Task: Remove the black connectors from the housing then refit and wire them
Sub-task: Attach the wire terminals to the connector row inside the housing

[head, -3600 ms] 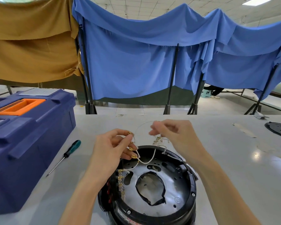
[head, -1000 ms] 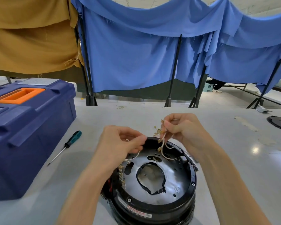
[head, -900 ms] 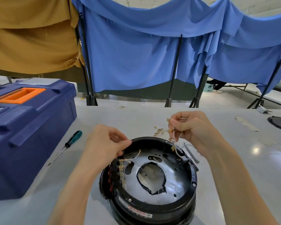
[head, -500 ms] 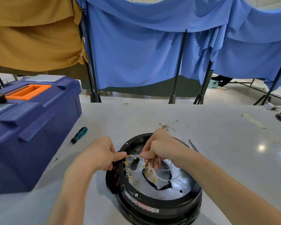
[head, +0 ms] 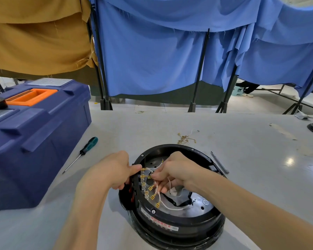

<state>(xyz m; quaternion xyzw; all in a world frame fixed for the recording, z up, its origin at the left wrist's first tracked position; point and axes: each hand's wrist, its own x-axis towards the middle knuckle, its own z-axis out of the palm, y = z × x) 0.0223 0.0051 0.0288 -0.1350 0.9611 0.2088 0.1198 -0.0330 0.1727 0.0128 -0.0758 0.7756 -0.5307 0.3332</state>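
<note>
The left hand [head: 114, 173] gripped the housing [head: 172, 199] rim; the right hand [head: 173, 173] pinched white leads [head: 170, 207], apparently at the terminal row [head: 144, 183]. Tugging could unseat a brass terminal.

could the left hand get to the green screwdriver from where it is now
Probably yes: the screwdriver lies on bare table left of the housing, nothing between. But the left hand grips the housing rim and must let go first.

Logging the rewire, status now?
Left hand grips housing rim. Right hand pinches white wires at terminal row. Nothing in the way.
</note>
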